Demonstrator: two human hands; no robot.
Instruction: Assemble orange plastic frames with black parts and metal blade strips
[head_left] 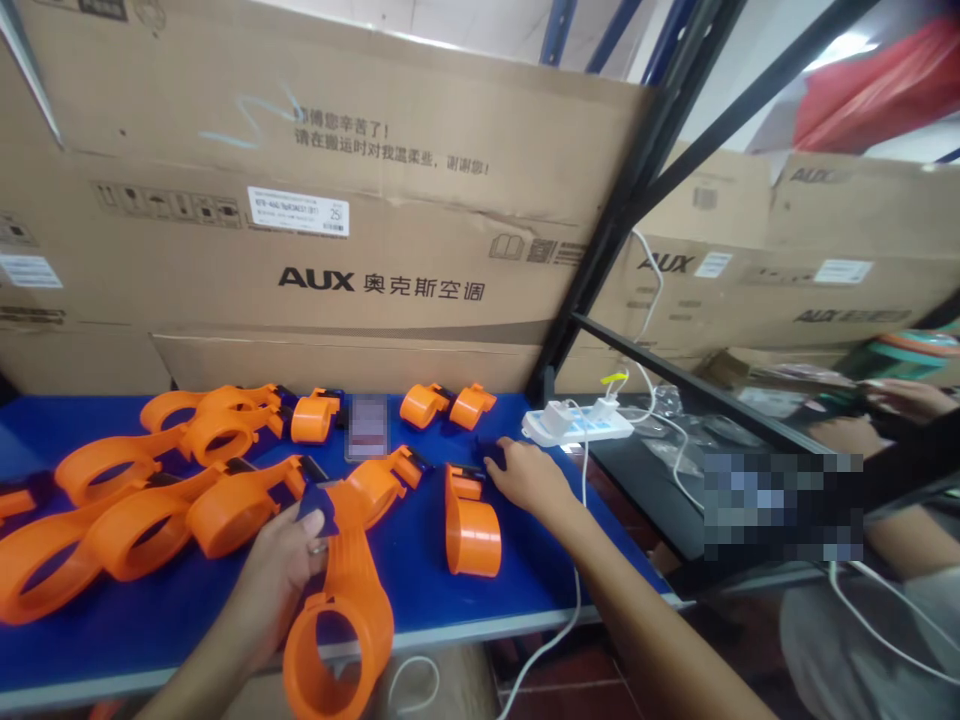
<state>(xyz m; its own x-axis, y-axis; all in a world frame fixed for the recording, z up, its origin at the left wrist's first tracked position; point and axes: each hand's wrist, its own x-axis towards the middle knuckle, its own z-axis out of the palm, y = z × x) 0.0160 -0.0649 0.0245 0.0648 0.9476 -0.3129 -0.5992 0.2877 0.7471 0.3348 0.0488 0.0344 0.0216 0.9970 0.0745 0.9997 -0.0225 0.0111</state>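
Observation:
My left hand (279,562) grips an orange plastic tape dispenser (358,575) near its dark blue end, and its round hub hangs over the table's front edge. My right hand (531,478) is closed by the fingertips on a small dark blue piece (491,452), whose exact kind I cannot make out. Just left of that hand, another tape dispenser (474,535) rests on the blue tabletop (427,610). Several more orange dispensers (225,510) lie in loose rows to the left, and two smaller-looking ones (421,405) sit at the back.
A phone-like blurred rectangle (367,425) lies at the back. A white power strip (577,425) with cables stands by the black shelf frame (600,250). Large cardboard boxes (375,230) wall off the rear. At right, another person's hand (847,435) is over a dark table.

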